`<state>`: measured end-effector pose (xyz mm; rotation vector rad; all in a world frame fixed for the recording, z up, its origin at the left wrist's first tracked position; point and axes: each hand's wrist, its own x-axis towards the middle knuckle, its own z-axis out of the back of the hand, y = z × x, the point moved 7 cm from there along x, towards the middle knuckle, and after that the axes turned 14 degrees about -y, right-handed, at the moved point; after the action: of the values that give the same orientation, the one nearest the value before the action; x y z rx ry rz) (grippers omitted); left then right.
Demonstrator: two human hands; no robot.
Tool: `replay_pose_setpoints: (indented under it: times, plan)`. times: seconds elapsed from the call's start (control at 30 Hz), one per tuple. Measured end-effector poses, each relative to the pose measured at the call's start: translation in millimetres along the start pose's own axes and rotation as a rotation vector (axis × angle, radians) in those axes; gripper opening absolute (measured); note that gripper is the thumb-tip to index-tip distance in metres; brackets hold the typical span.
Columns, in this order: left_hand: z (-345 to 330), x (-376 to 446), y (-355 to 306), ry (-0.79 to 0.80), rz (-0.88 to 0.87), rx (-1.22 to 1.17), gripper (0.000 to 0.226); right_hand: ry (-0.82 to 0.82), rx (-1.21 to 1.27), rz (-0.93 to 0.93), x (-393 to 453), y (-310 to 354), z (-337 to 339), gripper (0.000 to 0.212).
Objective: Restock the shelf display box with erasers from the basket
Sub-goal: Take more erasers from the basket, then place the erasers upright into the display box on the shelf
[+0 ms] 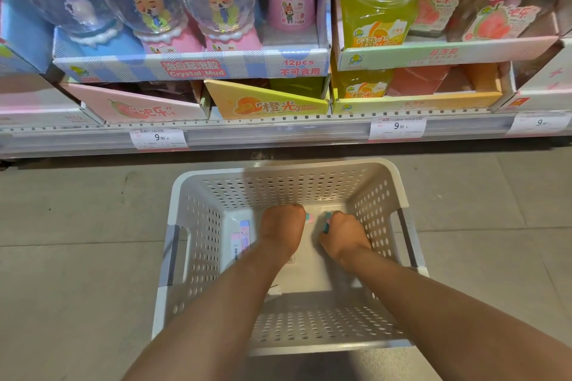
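While both arms reach down into the white perforated basket (288, 176) at the lower centre of the frame, I judge the step in hand to be gathering erasers from its floor. My left hand (280, 226) is curled over, with a pink-and-teal eraser (309, 218) peeking out at its far edge; my right hand (342, 233) is curled around another teal-edged eraser (326, 224). Both hands look closed on their pieces, though the fingers are hidden under the knuckles, so I cannot tell how many each holds.

To do this well, I would collect each handful squarely, keep the pieces flat against the palm, and lift straight up past the basket's rim so nothing snags on the wall holes. One more packaged item (243, 238) lies against the basket's left inner wall, pale pink and blue with a barcode at its lower end; it needs a separate pass.

The erasers show as small blocks in pastel pink with teal edges, mostly covered. Which display box on the shelf (278, 128) across the upper frame takes them, I cannot tell.
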<state>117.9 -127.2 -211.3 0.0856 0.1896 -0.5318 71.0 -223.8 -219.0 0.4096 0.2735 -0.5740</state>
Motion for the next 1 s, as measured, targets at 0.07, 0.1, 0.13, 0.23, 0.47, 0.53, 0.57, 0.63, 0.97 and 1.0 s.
replay_pose_setpoints:
  times: [0.07,0.1,0.13,0.23,0.47,0.53,0.57,0.63,0.97,1.0]
  plan:
    - [5,1,6,-0.015,0.039,-0.041,0.022,-0.030,0.080,-0.016,-3,3,9,0.025]
    - [9,0,8,-0.023,0.055,-0.073,0.021,-0.037,0.124,-0.027,-7,5,14,0.024]
    - [15,-2,10,-0.034,0.071,-0.110,0.020,-0.039,0.174,-0.041,-10,6,20,0.024]
    - [45,-11,15,-0.068,0.138,-0.229,0.024,-0.028,0.347,-0.065,-23,14,43,0.020]
    - [163,-46,25,-0.056,0.260,-0.459,0.034,-0.080,0.592,-0.035,-73,53,154,0.015]
    - [208,-59,27,-0.092,0.274,-0.533,0.035,-0.139,0.622,-0.009,-93,67,198,0.016]
    - [232,-67,28,-0.115,0.283,-0.573,0.035,-0.150,0.635,-0.005,-105,75,221,0.014]
    - [282,-85,35,-0.161,0.296,-0.643,0.034,-0.148,0.673,0.007,-129,92,266,0.013]
    - [571,-187,63,-0.182,0.240,-0.921,0.029,-0.125,0.868,0.160,-276,184,525,0.013]
    - [604,-197,65,-0.177,0.235,-0.983,0.027,-0.134,0.893,0.186,-291,196,555,0.017]
